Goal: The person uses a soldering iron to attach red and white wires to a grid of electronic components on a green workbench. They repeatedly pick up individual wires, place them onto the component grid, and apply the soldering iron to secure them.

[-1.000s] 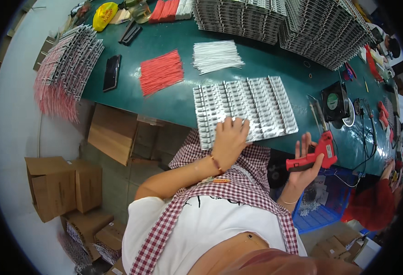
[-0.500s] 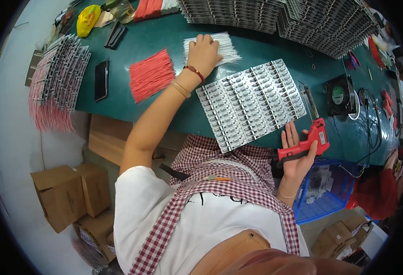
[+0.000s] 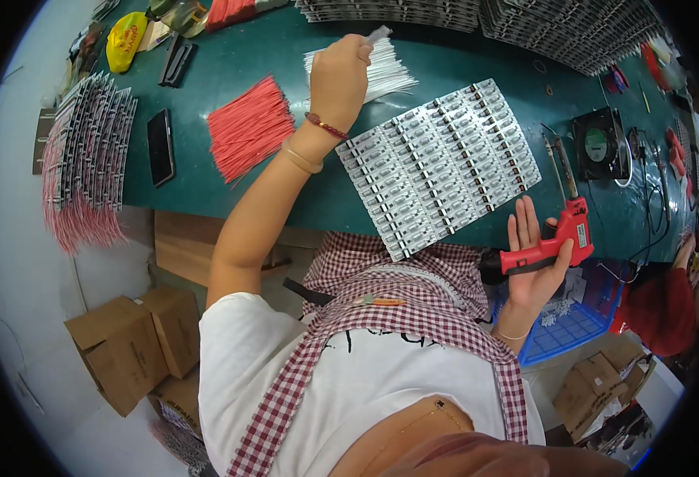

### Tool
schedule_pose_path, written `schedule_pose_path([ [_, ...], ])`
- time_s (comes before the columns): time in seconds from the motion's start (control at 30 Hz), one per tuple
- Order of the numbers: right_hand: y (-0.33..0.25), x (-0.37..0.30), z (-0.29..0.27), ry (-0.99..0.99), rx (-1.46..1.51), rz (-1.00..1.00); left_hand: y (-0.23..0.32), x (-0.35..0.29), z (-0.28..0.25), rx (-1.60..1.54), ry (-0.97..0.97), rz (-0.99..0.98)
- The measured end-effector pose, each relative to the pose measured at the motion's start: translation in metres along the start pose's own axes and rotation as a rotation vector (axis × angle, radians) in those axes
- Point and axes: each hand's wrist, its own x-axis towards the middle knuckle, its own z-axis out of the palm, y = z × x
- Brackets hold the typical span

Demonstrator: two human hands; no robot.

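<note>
Your left arm stretches far across the green table [image 3: 206, 87]. Left hand [image 3: 338, 73], grip pinched on a few white wires [image 3: 379, 34], lifted over the white wire bundle [image 3: 381, 73]. Right hand [image 3: 534, 266] low at the table's near edge, palm up, grip loosely cradling the red soldering gun [image 3: 552, 242], fingers splayed. Between them lies the panel of small boards [image 3: 441, 163]. Red wires [image 3: 248, 135] just left. Cardboard boxes [image 3: 131, 346] on the floor below.

Brown cardboard boxes [image 3: 131, 342] sit stacked on the floor at lower left, more [image 3: 604, 381] at lower right. A dark phone screen [image 3: 160, 146] lies flat on the green tabletop [image 3: 318, 199]; a yellow bag [image 3: 125, 38] sits top left.
</note>
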Motion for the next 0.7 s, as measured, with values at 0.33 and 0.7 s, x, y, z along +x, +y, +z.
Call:
schedule_pose_path([
  [0.33,0.007,0.003,0.003,0.014,0.024,0.065,-0.002,-0.019,0.009,0.332,-0.102,0.309],
  [0.7,0.002,-0.004,-0.002,-0.008,0.025,0.031,0.000,-0.010,0.013,0.237,-0.030,0.119],
])
